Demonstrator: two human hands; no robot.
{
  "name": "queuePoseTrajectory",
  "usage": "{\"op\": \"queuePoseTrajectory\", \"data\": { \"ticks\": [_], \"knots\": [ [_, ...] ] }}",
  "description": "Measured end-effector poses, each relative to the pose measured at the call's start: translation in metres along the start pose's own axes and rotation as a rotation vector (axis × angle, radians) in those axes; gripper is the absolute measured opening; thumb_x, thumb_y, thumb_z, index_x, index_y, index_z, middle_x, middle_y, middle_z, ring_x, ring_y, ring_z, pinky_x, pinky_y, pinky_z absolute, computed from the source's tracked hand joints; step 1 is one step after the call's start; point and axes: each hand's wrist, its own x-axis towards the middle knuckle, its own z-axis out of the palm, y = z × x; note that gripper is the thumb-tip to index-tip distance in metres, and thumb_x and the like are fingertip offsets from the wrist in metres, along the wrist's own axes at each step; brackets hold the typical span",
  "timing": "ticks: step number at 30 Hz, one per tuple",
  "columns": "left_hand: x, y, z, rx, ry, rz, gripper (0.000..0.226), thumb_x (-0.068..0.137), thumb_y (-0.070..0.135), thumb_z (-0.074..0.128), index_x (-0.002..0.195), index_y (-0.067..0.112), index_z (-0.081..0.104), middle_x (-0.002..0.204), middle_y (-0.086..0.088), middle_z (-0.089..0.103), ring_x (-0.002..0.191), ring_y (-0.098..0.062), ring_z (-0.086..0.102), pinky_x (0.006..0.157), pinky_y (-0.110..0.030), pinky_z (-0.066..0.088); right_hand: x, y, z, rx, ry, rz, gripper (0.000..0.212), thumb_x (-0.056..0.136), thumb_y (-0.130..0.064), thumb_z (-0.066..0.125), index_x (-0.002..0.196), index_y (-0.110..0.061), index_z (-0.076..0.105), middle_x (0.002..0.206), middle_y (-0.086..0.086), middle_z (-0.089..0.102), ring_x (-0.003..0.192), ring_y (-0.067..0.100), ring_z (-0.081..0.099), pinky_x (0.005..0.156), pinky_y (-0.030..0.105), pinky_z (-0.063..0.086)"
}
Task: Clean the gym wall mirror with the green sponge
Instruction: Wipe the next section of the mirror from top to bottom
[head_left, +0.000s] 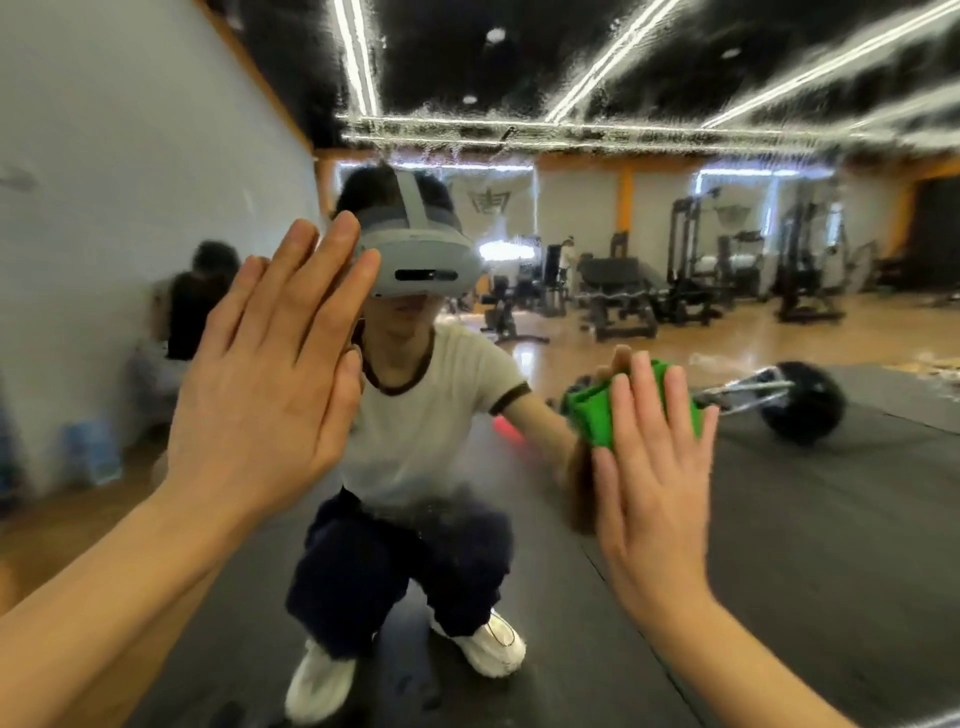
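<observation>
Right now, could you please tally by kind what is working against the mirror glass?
Hands: 2, left hand flat on the mirror, right hand pressing
Green sponges: 1, green sponge under the right fingers
Total: 3

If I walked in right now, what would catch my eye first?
Two bare hands flat against the wall mirror: the left hand at centre-left, the right hand pressing a green sponge to the glass. Between them crouches the person's reflection in a grey headset.
</observation>
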Motion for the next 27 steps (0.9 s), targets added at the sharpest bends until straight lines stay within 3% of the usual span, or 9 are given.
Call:
{"op": "queuePoseTrajectory", "data": {
  "ticks": [4,7,12,15,17,19,22,25,27],
  "knots": [
    [0.001,0.0,-0.002,-0.018,-0.005,0.001,0.058,0.102,0.022,0.033,0.157,0.003,0.03,0.165,-0.017,0.024,0.155,-0.023,0.011,0.127,-0.036,0.004,0.016,-0.086,0.03,0.049,-0.005,-0.292,0.059,0.103,-0.022,0.047,0.156,-0.012,0.023,0.165,0.001,0.014,0.155,0.02,0.003,0.126,0.048,0.001],
    [0.001,0.0,-0.004,-0.027,-0.013,0.008,0.058,0.102,0.022,0.033,0.157,0.003,0.029,0.165,-0.017,0.023,0.155,-0.021,0.009,0.127,-0.036,0.003,0.032,-0.048,0.022,0.018,-0.016,-0.509,0.059,0.102,-0.022,0.053,0.155,-0.014,0.028,0.164,0.001,0.018,0.155,0.018,0.006,0.126,0.045,0.006],
    [0.001,0.001,-0.001,-0.011,-0.014,-0.002,0.059,0.101,0.022,0.033,0.157,0.003,0.029,0.165,-0.017,0.023,0.154,-0.03,0.015,0.127,-0.035,0.001,-0.001,0.046,-0.003,0.18,0.14,0.236,0.051,0.107,-0.023,0.038,0.156,-0.013,0.03,0.168,0.006,0.011,0.156,0.02,0.0,0.124,0.057,0.002],
    [0.001,0.0,-0.001,0.01,-0.015,-0.001,0.059,0.102,0.023,0.032,0.157,0.004,0.028,0.165,-0.016,0.024,0.155,-0.026,0.012,0.127,-0.034,0.001,0.012,0.001,0.01,0.186,0.254,0.511,0.054,0.107,-0.022,0.034,0.159,-0.008,0.024,0.168,0.011,0.007,0.155,0.025,0.0,0.123,0.057,0.0],
    [0.001,0.0,-0.001,0.01,-0.021,0.001,0.058,0.102,0.023,0.031,0.158,0.004,0.028,0.165,-0.016,0.023,0.155,-0.022,0.009,0.127,-0.034,0.0,0.028,-0.054,0.024,0.151,0.239,0.351,0.054,0.108,-0.028,0.031,0.158,-0.009,0.023,0.167,0.013,0.009,0.154,0.028,0.003,0.125,0.051,-0.003],
    [0.0,-0.001,-0.001,0.009,-0.028,0.003,0.058,0.103,0.025,0.03,0.158,0.005,0.027,0.166,-0.015,0.022,0.155,-0.02,0.006,0.127,-0.035,0.0,0.034,-0.088,0.03,0.15,0.122,-0.034,0.052,0.109,-0.032,0.029,0.156,-0.011,0.023,0.165,0.008,0.012,0.154,0.025,0.002,0.126,0.047,-0.003],
    [0.0,-0.003,-0.001,0.013,-0.026,0.007,0.058,0.104,0.026,0.029,0.158,0.005,0.028,0.166,-0.014,0.021,0.156,-0.018,0.003,0.127,-0.035,0.001,0.042,-0.04,0.02,0.044,0.017,-0.469,0.048,0.106,-0.026,0.042,0.152,-0.013,0.032,0.163,0.008,0.023,0.155,0.022,0.006,0.126,0.046,0.008],
    [0.0,-0.003,0.001,0.015,-0.02,0.01,0.058,0.103,0.025,0.029,0.158,0.004,0.029,0.166,-0.015,0.022,0.156,-0.022,0.009,0.127,-0.036,0.003,0.033,0.022,-0.002,0.149,0.069,-0.144,0.051,0.103,-0.023,0.046,0.151,-0.012,0.037,0.163,0.014,0.022,0.156,0.025,0.007,0.126,0.051,0.011],
    [-0.001,-0.002,0.0,0.032,-0.02,0.005,0.059,0.103,0.024,0.03,0.157,0.003,0.029,0.165,-0.015,0.023,0.154,-0.027,0.016,0.127,-0.036,0.002,0.024,0.034,-0.01,0.243,0.145,0.093,0.05,0.102,-0.023,0.048,0.15,-0.01,0.042,0.164,0.019,0.019,0.155,0.027,0.011,0.126,0.04,0.01]
  ]
}}
